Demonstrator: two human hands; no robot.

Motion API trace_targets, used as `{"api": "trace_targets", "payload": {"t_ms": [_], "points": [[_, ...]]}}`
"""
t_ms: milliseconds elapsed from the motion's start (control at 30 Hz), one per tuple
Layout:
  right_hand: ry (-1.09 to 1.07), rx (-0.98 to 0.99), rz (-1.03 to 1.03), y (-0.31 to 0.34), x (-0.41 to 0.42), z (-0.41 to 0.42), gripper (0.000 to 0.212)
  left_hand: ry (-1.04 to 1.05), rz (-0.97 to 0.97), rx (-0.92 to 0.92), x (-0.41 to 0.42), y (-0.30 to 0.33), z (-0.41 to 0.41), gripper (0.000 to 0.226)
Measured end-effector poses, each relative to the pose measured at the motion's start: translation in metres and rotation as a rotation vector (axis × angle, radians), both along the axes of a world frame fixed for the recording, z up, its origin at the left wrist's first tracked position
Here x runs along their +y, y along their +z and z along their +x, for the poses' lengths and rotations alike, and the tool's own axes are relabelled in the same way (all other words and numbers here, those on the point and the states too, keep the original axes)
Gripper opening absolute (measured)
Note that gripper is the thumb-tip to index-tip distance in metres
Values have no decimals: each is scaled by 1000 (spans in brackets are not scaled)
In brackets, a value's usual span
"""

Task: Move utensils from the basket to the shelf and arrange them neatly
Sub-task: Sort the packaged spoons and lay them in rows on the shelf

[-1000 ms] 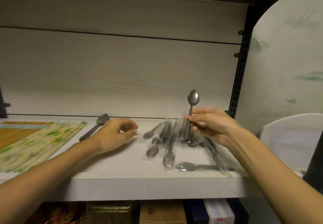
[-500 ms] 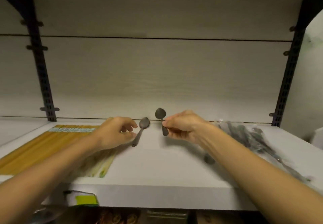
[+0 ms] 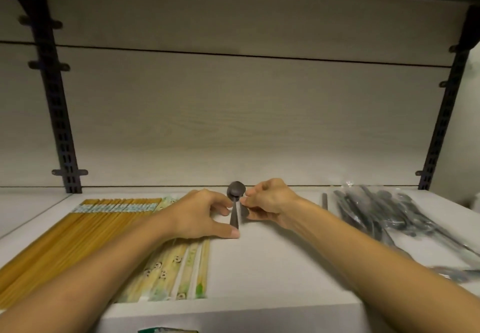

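Note:
A grey metal spoon (image 3: pixel 235 191) lies on the white shelf (image 3: pixel 272 267) at its middle, bowl toward the back wall. My left hand (image 3: pixel 202 215) holds its handle, fingers near the neck and thumb at the handle's end. My right hand (image 3: pixel 270 202) pinches a second dark spoon handle (image 3: pixel 244 211) right beside the first; my fingers hide that spoon's bowl. A heap of plastic-wrapped spoons (image 3: pixel 384 210) lies at the shelf's right. The basket is out of view.
Yellow chopsticks (image 3: pixel 78 228) banded in blue lie in a row at the left, with paper-wrapped chopsticks (image 3: pixel 176 262) beside them. A lone dark handle (image 3: pixel 324 201) lies left of the heap. Black slotted uprights (image 3: pixel 59 124) (image 3: pixel 439 124) flank the bay.
My view has swung left from the heap to the shelf's middle. My right hand carried a spoon from the heap and lowered it beside the one lying there; my left hand took hold of that one.

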State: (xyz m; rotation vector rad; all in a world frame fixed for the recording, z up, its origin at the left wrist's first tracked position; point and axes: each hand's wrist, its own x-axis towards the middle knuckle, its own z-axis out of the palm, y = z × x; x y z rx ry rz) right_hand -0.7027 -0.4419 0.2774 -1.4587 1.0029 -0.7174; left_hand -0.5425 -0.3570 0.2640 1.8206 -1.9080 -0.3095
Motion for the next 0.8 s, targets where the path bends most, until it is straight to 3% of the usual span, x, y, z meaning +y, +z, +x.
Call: {"api": "trace_targets", "payload": {"t_ms": [167, 433, 800], "points": [[54, 94, -135, -10, -2, -1, 28, -30, -14, -7, 2, -2, 3, 71], [69, 247, -440, -18, -3, 4, 6, -52, -53, 18, 5, -4, 4, 61], [93, 289, -519, -25, -7, 6, 15, -110, -89, -10, 4, -7, 3, 41]]}}
